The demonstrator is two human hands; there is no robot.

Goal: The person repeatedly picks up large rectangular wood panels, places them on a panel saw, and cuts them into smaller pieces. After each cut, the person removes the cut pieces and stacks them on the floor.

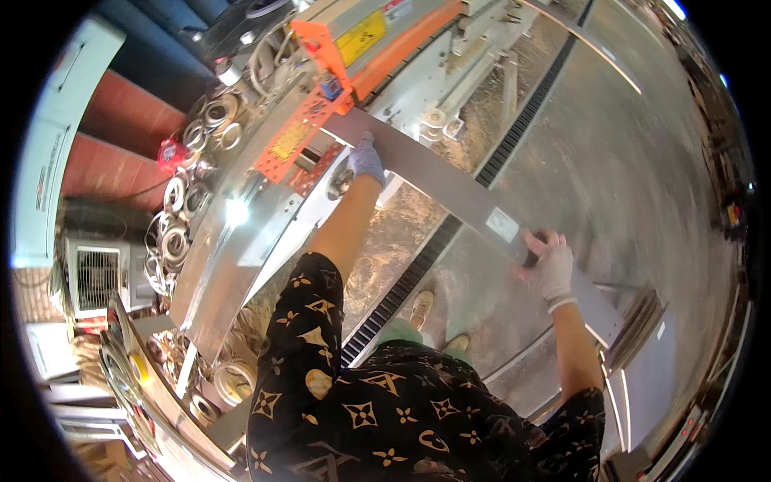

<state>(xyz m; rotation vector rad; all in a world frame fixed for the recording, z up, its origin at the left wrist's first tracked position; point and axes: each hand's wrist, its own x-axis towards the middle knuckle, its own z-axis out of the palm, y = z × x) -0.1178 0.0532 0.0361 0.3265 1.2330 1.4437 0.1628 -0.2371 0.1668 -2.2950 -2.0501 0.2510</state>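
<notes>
A long grey-brown board (434, 173) with a white label slants across in front of me. Its upper left end lies at the orange-edged machine (353, 48). My left hand (368, 163), in a thin pale glove, grips the board's near edge close to the machine, with a finger or thumb on the top face; the underside of that grip is hidden. At the board's lower right end my right hand (550, 267), in a whitish glove, closes round the corner by the label.
Rolls of edge-banding tape (173, 241) hang and lie along the machine's left side. Stacked panels (634, 329) stand by my right arm. A dark slotted strip (401, 293) crosses the dusty floor by my shoes. Wood chips lie under the machine.
</notes>
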